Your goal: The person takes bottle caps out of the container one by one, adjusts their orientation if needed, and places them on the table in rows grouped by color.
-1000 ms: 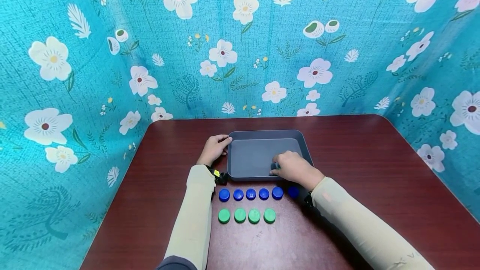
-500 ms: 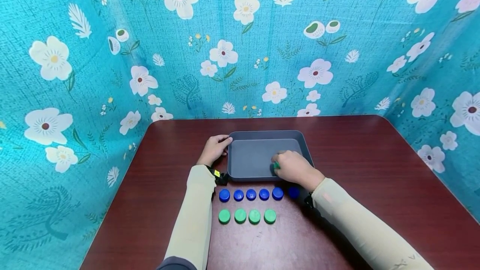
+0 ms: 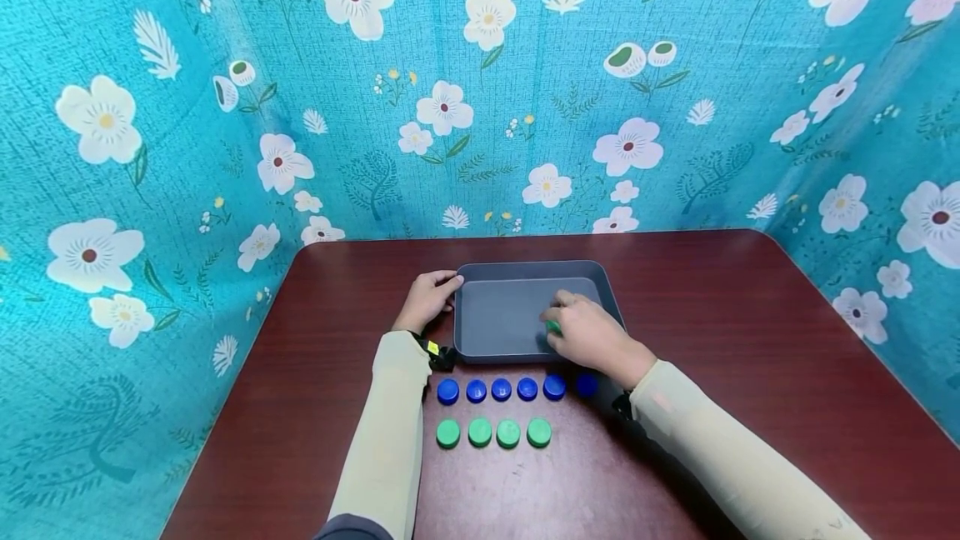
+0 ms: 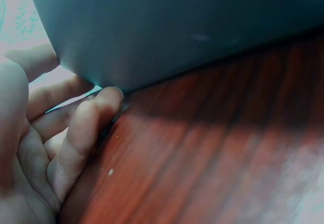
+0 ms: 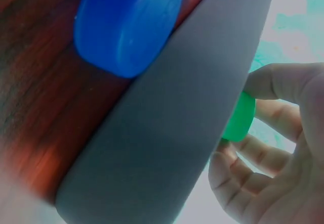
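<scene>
My left hand holds the left side of a grey rectangular tray, its fingertips at the rim and outer wall. The left wrist view shows those fingers bent against the tray wall. Over the right part of the tray, my right hand has a green bottle cap between its thumb and fingers. In the right wrist view this green cap is partly hidden behind the tray wall, so its contact with the tray floor cannot be seen.
A row of several blue caps lies just in front of the tray, the rightmost in shadow below my right wrist. Nearer still is a row of several green caps. The dark red wooden table meets a floral turquoise cloth behind.
My right hand has shifted slightly and its upper finger has lifted a little, with the green cap showing more clearly than one second ago. The left hand and tray stay put.
</scene>
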The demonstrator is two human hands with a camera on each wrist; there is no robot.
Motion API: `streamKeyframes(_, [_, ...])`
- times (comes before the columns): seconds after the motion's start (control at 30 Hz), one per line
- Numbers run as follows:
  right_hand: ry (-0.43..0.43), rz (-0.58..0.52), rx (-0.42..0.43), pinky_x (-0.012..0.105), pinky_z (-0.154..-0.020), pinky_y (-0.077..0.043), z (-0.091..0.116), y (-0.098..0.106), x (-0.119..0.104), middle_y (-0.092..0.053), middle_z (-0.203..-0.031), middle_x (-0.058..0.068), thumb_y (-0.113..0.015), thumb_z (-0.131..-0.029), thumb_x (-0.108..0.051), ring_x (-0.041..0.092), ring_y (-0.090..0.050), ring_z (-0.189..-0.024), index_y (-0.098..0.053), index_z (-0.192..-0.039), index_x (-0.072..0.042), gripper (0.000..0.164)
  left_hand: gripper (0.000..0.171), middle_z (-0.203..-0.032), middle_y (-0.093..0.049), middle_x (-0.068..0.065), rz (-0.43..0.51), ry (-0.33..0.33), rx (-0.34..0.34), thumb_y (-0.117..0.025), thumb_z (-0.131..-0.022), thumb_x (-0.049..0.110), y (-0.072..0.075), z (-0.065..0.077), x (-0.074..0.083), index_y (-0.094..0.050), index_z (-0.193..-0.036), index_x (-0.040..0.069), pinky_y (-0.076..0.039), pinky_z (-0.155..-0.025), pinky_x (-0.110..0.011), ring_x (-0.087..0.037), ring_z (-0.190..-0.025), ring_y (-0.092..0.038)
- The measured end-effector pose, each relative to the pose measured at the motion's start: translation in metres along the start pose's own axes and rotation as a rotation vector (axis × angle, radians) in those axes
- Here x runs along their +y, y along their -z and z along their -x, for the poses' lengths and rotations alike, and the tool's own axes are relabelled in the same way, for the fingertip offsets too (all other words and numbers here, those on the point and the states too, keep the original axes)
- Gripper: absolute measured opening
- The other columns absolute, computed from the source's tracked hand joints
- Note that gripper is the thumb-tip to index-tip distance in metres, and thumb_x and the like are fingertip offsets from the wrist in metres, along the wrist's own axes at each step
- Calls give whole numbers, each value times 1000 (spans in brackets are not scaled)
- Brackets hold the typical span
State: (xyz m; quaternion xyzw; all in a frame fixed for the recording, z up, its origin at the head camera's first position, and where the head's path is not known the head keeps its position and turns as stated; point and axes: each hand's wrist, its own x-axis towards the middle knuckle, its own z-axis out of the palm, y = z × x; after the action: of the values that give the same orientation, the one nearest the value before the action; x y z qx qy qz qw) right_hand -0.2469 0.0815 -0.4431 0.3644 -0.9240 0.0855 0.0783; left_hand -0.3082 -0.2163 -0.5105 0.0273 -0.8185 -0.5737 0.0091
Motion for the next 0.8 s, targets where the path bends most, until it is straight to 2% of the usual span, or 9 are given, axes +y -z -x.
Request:
streamKeyframes(0.17, [17,-22,30,40,-75,-49,4,3,-3,-56,-95,5,-71,-86,-14,22,-54,-84,-76,-104,-9,20,39,-92,-68,-8,-6,0,5,-64,-95,36,0,0,0,-67,-125,11,-56,-60,-31,-22,-66,-63])
streamKeyframes(0.53, [62,-24,65,40,-79,-51,14,12,-10,-59,-96,4,-72,-86,-12,20,-58,-87,-76,-103,-8,18,39,-92,-68,-7,-22,-21,11,-63,-95,37,-1,-1,-3,-68,-124,12,-56,-60,-33,-24,-67,-63])
streamKeyframes(0.8, [64,-56,79,35,-73,-51,27,13,-14,-59,-95,2,-74,-84,-12,18,-56,-84,-76,-103,-8,19,40,-92,-68,-8,-21,-15,3,-63,-96,38,-1,-1,-2,-67,-125,11,-55,-61,-32,-22,-67,-63])
